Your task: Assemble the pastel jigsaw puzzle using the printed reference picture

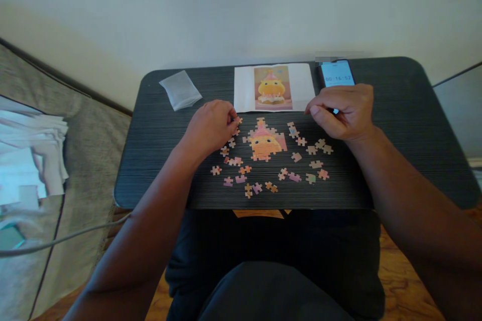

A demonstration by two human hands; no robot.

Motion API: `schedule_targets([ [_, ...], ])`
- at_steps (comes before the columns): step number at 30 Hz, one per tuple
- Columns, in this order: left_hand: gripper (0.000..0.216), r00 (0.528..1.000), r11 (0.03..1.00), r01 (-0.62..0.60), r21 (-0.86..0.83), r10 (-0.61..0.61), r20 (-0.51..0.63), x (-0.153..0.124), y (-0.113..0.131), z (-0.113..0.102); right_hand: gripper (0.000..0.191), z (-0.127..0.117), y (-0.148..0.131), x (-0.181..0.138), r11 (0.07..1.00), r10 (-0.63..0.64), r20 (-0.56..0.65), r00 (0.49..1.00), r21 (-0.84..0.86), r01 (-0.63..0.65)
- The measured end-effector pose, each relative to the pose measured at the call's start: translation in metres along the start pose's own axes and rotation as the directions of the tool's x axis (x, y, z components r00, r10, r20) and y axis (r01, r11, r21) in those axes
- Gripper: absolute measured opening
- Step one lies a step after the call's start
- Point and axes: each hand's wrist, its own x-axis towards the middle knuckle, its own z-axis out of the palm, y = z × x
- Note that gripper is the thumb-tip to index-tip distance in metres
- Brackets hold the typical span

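A partly joined jigsaw puzzle (266, 143) lies mid-table, showing a yellow-orange figure with dark eyes and a pink hat. At its upper left, my left hand (211, 126) has its fingers pinched at a small puzzle piece (240, 120), partly covered by the fingertips. My right hand (344, 112) is held over the table to the right, in front of the phone. Its fingers are curled and the thumb is against the index finger, with nothing visible between them. Loose pieces surround the joined part, among them a pink piece (323, 174) and a purple piece (294, 177).
A white sheet (244, 88) with a printed picture of the figure lies at the back. Beside it a phone (341, 72) displays a timer, partly hidden by my right hand. A clear plastic bag (181, 91) rests at back left. Papers (33, 150) lie left of the table (410, 125).
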Motion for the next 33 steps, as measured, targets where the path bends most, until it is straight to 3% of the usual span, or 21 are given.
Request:
schedule_targets([
  [6, 0.009, 0.998, 0.999, -0.047, 0.015, 0.046, 0.034, 0.001, 0.002, -0.002, 0.019, 0.000, 0.001, -0.003, 0.999, 0.041, 0.002, 0.999, -0.001, -0.041],
  [14, 0.006, 0.991, 0.989, -0.137, -0.048, 0.137, -0.010, 0.004, 0.004, 0.001, 0.018, 0.001, 0.004, -0.005, 0.997, 0.072, 0.023, 0.997, 0.018, -0.073],
  [19, 0.011, 0.977, 0.974, -0.211, -0.076, 0.213, 0.008, 0.006, 0.013, 0.002, 0.018, 0.001, 0.002, -0.002, 0.999, 0.042, 0.010, 0.999, 0.009, -0.043],
  [26, 0.010, 0.975, 0.975, -0.220, -0.042, 0.221, 0.035, 0.009, 0.016, 0.007, 0.017, 0.000, -0.001, 0.002, 1.000, -0.025, 0.002, 1.000, 0.012, 0.025],
  [33, 0.011, 0.974, 0.974, -0.225, -0.022, 0.226, 0.032, 0.010, 0.016, 0.010, 0.017, -0.001, -0.001, 0.000, 1.000, -0.005, 0.008, 1.000, 0.020, 0.005],
])
